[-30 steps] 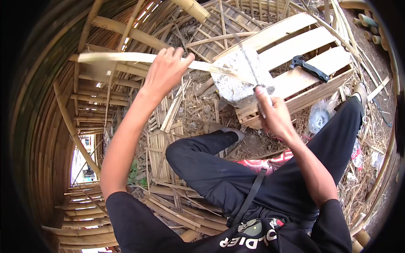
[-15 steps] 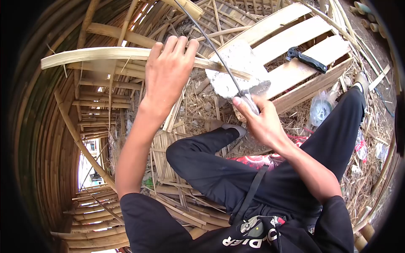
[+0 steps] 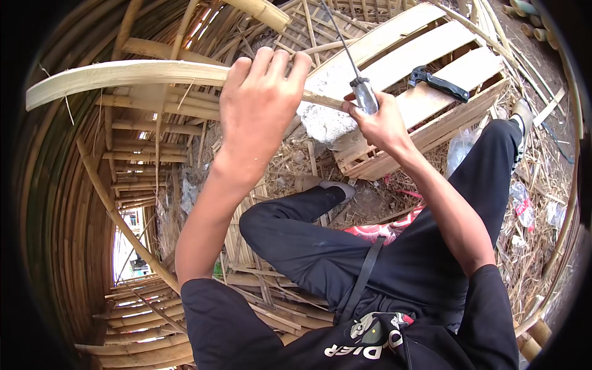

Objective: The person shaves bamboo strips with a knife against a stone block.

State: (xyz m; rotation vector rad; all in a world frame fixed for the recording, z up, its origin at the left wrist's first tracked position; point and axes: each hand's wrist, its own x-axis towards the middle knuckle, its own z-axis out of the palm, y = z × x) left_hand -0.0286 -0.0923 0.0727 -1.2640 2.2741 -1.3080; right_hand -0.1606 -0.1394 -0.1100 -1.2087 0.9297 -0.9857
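Note:
My left hand [image 3: 262,111] is wrapped over a long, slightly curved bamboo strip [image 3: 123,74], fingers on top. The strip's wide pale end reaches far left, and its narrower end runs to beside my right hand [image 3: 382,120]. That hand is closed around the grey handle of a long knife [image 3: 365,95]. Its thin dark blade points up and away, seen nearly edge-on, and runs out of the top of the view. Beneath the strip's right end lies a whitish block [image 3: 324,123]. Whether my right thumb touches the strip, I cannot tell.
A slatted wooden crate [image 3: 425,43] stands ahead to the right, with a black-handled tool [image 3: 439,84] lying on it. Bamboo slats [image 3: 68,203] wall the left side. Straw and scraps [image 3: 290,163] cover the ground around my bent legs [image 3: 308,240]. Clear plastic [image 3: 459,148] lies by the crate.
My right hand with the knife has moved up, and the blade has swung from crossing the strip to pointing farther up and right. The strip's wide end has shifted left.

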